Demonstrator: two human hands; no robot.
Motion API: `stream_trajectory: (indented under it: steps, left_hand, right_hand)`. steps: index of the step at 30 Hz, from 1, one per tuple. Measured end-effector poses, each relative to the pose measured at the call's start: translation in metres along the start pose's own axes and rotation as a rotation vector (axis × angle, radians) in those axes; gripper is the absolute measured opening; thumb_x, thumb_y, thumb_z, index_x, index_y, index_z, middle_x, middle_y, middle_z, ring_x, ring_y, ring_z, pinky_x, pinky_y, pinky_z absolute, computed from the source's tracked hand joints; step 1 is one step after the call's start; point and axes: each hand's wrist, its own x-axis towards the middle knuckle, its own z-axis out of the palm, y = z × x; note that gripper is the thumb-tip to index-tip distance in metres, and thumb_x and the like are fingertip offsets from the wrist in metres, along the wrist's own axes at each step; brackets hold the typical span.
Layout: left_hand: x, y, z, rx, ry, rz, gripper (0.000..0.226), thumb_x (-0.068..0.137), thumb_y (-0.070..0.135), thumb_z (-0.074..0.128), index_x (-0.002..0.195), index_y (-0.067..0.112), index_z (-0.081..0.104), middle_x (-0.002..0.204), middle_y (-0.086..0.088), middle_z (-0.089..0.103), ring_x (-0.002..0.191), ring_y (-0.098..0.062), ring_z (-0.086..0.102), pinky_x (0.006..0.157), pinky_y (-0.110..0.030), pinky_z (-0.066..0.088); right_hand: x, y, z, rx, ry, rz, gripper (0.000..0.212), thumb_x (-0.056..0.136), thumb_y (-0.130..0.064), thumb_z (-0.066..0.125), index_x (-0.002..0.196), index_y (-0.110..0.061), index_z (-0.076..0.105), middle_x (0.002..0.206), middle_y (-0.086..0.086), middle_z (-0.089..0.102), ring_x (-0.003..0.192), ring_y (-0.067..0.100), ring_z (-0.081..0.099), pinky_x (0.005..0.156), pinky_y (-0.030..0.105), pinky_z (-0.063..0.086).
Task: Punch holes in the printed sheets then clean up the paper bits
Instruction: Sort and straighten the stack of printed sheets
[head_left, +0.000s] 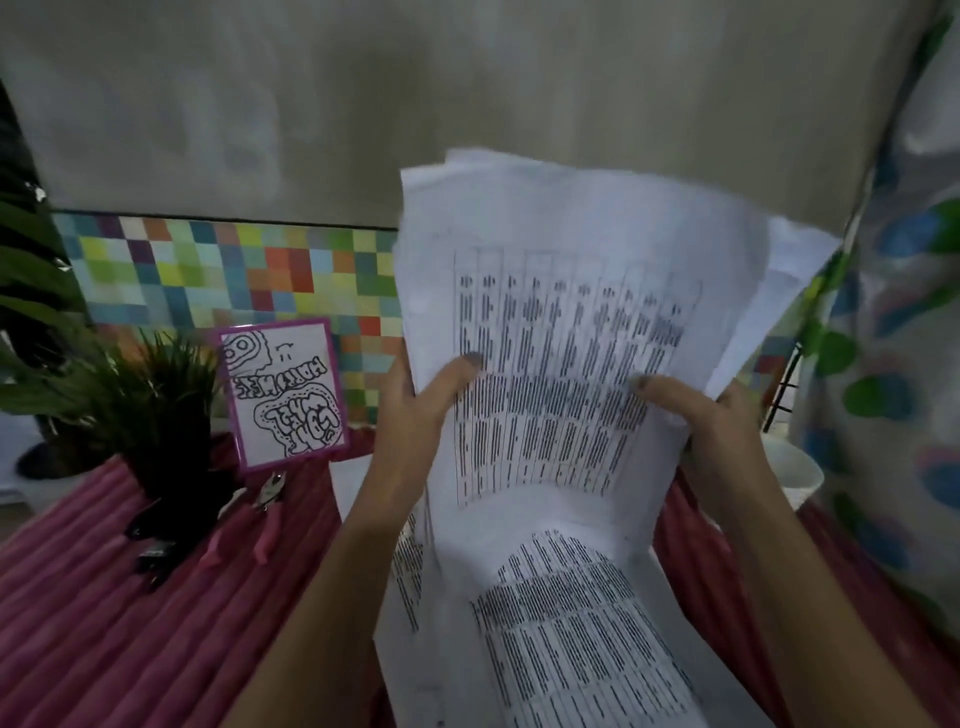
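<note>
Sheets (561, 332) upright between left hand (415, 410), right hand (717, 421).

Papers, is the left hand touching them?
Touching. The head view shows the left hand gripping the papers at their left edge, with its thumb pressed flat on the printed front.

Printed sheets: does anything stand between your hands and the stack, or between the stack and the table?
Nothing visible does. The left hand and right hand grip the stack of printed sheets, held upright. Below it lies only another printed page on the table. No hole punch is in view.
</note>
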Motion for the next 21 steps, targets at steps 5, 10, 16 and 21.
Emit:
stream_trajectory:
  steps: [5,10,16,21]
  left_hand:
    - [-0.012,-0.024,0.005,0.073,-0.023,-0.059,0.023,0.085,0.038,0.071,0.104,0.031,0.060,0.096,0.024,0.070,0.099,0.010,0.062,0.082,-0.009,0.046]
    - [-0.009,-0.019,0.020,0.137,-0.041,0.045,0.027,0.083,0.028,0.072,0.104,0.036,0.057,0.092,0.036,0.066,0.094,0.013,0.063,0.068,0.001,0.044]
    - [-0.010,-0.047,0.009,0.160,-0.009,-0.023,0.050,0.082,0.048,0.072,0.127,0.040,0.051,0.126,0.027,0.059,0.120,0.007,0.052,0.100,-0.024,0.043]
    - [-0.012,-0.045,0.015,0.164,0.073,0.065,0.035,0.089,0.021,0.070,0.122,0.027,0.061,0.113,0.016,0.070,0.108,-0.001,0.064,0.088,-0.014,0.051]
  right_hand:
    - [-0.005,0.034,-0.010,0.016,0.069,0.085,0.017,0.087,0.000,0.060,0.093,-0.012,0.070,0.078,-0.004,0.074,0.076,0.017,0.070,0.065,0.034,0.052]
    - [0.001,0.015,0.000,-0.080,0.035,-0.185,0.024,0.093,-0.006,0.058,0.115,-0.016,0.061,0.103,0.000,0.071,0.096,0.018,0.067,0.078,0.031,0.056]
    - [0.000,0.045,-0.018,-0.228,0.006,0.049,0.024,0.082,-0.017,0.064,0.102,-0.026,0.072,0.097,-0.003,0.075,0.097,0.022,0.069,0.085,0.045,0.054]
    - [-0.005,0.049,-0.017,-0.199,0.060,-0.008,0.028,0.089,0.002,0.058,0.109,-0.015,0.071,0.098,0.001,0.075,0.096,0.025,0.069,0.084,0.045,0.055]
